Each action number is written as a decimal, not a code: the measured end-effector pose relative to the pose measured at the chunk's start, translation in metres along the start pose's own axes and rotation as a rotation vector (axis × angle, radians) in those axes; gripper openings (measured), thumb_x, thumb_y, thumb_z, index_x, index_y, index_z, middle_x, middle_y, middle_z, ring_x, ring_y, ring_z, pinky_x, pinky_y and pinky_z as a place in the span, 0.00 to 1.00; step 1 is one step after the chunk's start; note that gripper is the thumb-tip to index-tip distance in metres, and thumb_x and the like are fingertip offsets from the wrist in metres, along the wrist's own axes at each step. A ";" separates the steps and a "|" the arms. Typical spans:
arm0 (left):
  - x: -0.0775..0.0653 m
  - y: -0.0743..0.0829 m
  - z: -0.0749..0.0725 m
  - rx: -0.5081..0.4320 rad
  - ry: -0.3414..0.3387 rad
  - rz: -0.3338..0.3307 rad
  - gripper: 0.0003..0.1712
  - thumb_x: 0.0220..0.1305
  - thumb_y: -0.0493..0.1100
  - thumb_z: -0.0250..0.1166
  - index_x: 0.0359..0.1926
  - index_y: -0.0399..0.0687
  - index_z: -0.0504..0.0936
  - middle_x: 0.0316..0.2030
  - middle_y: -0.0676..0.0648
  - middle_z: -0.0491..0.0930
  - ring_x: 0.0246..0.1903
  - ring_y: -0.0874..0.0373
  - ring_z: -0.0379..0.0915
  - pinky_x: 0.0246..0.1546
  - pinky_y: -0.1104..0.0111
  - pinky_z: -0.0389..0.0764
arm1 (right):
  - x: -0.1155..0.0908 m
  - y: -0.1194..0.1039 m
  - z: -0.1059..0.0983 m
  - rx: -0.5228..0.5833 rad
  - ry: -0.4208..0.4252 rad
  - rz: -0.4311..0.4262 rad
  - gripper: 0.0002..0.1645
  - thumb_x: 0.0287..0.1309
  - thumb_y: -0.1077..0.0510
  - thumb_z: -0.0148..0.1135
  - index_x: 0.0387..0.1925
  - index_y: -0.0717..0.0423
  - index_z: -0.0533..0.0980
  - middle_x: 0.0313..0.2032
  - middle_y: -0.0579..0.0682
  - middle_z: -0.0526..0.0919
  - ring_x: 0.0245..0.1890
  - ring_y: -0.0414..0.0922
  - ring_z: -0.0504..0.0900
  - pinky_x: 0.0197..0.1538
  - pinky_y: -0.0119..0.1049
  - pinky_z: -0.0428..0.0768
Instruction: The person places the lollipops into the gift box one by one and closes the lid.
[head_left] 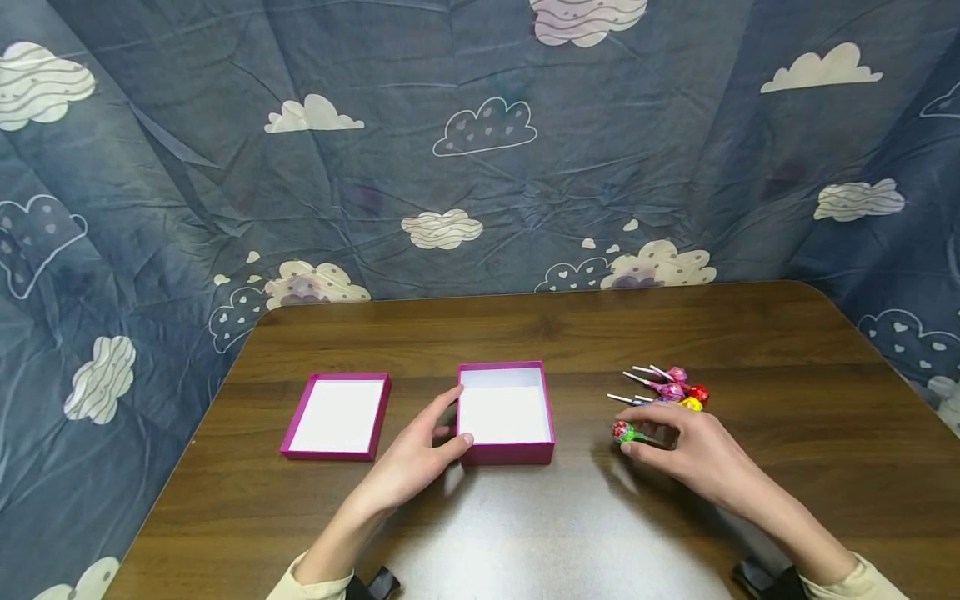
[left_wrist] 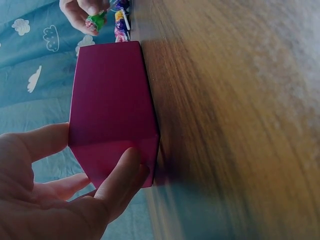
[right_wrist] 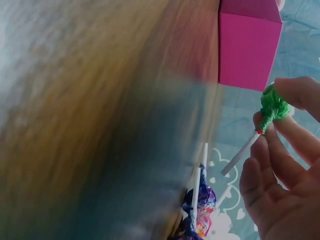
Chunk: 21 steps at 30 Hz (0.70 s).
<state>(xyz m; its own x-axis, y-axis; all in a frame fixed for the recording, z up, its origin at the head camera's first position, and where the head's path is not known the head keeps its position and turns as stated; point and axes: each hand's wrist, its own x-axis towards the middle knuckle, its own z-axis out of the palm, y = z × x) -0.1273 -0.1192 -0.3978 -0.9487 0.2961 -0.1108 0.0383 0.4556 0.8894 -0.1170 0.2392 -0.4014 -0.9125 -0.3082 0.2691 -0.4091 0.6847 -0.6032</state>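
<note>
A magenta box with a white inside stands open at the top on the table. My left hand touches its left side, thumb at the front left corner and fingers spread along that wall. To the right of the box, my right hand pinches a lollipop by its wrapped head between thumb and fingers. In the right wrist view this lollipop's green wrapper and white stick show plainly. Just beyond the right hand lies a pile of lollipops in pink, red, yellow and purple wrappers, partly hidden by the hand.
The box's lid, magenta-edged and white inside, lies face up at the left of the box. All stand on a dark brown wooden table. Behind it hangs a blue cloth with a cloud print.
</note>
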 end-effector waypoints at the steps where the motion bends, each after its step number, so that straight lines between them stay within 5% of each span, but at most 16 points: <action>1: 0.000 0.000 0.000 -0.002 -0.001 0.004 0.37 0.67 0.50 0.64 0.74 0.61 0.61 0.71 0.47 0.61 0.61 0.44 0.69 0.57 0.44 0.68 | 0.001 -0.001 0.000 0.000 0.004 -0.004 0.16 0.52 0.52 0.76 0.43 0.36 0.83 0.38 0.30 0.83 0.40 0.35 0.79 0.41 0.31 0.75; 11: 0.000 0.001 0.000 -0.015 0.003 -0.009 0.38 0.67 0.51 0.65 0.74 0.64 0.60 0.71 0.50 0.60 0.61 0.45 0.68 0.56 0.44 0.68 | 0.011 -0.012 0.004 0.053 -0.038 0.008 0.16 0.57 0.51 0.72 0.48 0.37 0.81 0.46 0.34 0.83 0.46 0.37 0.80 0.48 0.41 0.77; 21: 0.001 0.000 0.001 -0.006 0.003 -0.001 0.38 0.67 0.48 0.64 0.74 0.61 0.61 0.71 0.46 0.61 0.61 0.44 0.69 0.57 0.44 0.68 | 0.020 -0.023 0.014 0.182 -0.006 -0.010 0.17 0.60 0.55 0.69 0.51 0.44 0.80 0.42 0.33 0.83 0.41 0.38 0.81 0.47 0.35 0.77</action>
<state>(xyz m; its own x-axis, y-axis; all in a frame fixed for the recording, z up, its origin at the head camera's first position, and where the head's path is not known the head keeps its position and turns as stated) -0.1279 -0.1182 -0.3985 -0.9498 0.2929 -0.1099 0.0358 0.4505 0.8920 -0.1260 0.2083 -0.3929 -0.9083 -0.3187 0.2711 -0.4103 0.5513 -0.7264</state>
